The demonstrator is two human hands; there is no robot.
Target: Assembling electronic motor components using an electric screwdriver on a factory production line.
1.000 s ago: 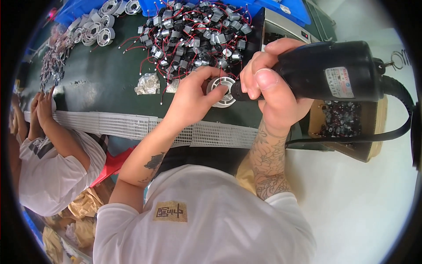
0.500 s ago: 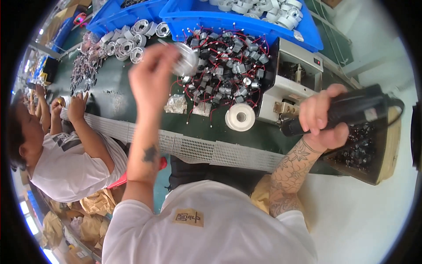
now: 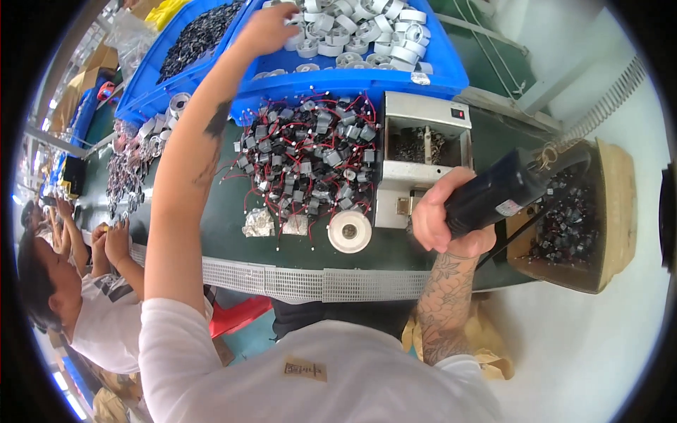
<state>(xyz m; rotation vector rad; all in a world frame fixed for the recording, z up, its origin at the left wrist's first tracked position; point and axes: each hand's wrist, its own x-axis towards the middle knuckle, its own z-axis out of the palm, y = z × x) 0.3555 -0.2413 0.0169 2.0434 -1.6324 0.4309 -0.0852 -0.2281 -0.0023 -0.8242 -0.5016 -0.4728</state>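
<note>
My left hand (image 3: 266,29) reaches over the large blue bin (image 3: 446,70) at the back, its fingers apart and nothing visible in them. White ring-shaped plastic housings (image 3: 370,32) fill that bin, just right of the fingers. In my right hand (image 3: 438,217) is a black electric screwdriver (image 3: 497,190), gripped around its body and held at a tilt. Its tip is hidden behind the hand. Beside it stands a metal screw feeder (image 3: 428,106) with loose screws in its tray. A white round part (image 3: 350,231) with a hole lies on the table.
Small motors (image 3: 310,151) with red wires are heaped mid-table. Foil-like packets (image 3: 259,223) lie before them. A second blue bin (image 3: 137,102) holds black parts. A carton (image 3: 619,211) of dark parts stands right, below a coiled spring (image 3: 599,109). A co-worker (image 3: 99,317) works at left.
My left hand has let go of a round housing and moved up and away over the blue bin. My right hand, still holding the screwdriver, appears farther left and lower in view.
</note>
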